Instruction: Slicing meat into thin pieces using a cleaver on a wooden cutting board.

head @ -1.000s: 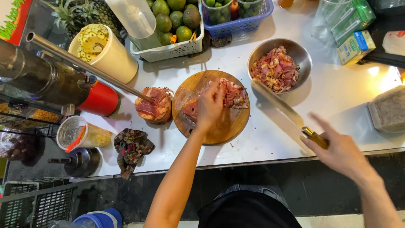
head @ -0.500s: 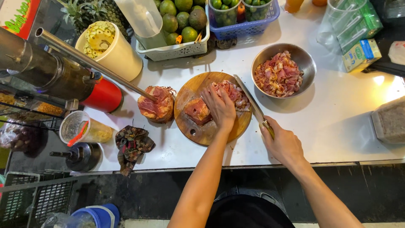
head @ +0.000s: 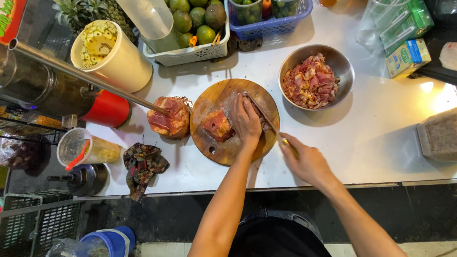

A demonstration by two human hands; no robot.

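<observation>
Pressing my left hand (head: 245, 121) flat on the raw meat (head: 220, 124), I keep it pinned near the middle of the round wooden cutting board (head: 209, 102); my fingers lie together, stretched over the meat's right side rather than curled around it. My right hand (head: 307, 159) sits just off the board's right edge, its fingers clamped on the handle of a knife (head: 261, 112), whose blade runs up and left across the board, close alongside my left hand and over the meat there.

The board lies on the white counter (head: 381, 138). A second slab of meat (head: 167, 116) rests just beside the board's left edge, under a long metal lever (head: 81, 76) that slants in from the upper left. A steel bowl of sliced meat (head: 312, 81) stands near the board's upper right, a narrow strip of counter between them. A crumpled cloth (head: 143, 164) lies near the counter's front edge, lower left of the board. To the right of the bowl and my right hand the counter stays open as far as a grey container (head: 439, 135) at the right edge. A white basket of green fruit (head: 193, 28) stands behind the board.
</observation>
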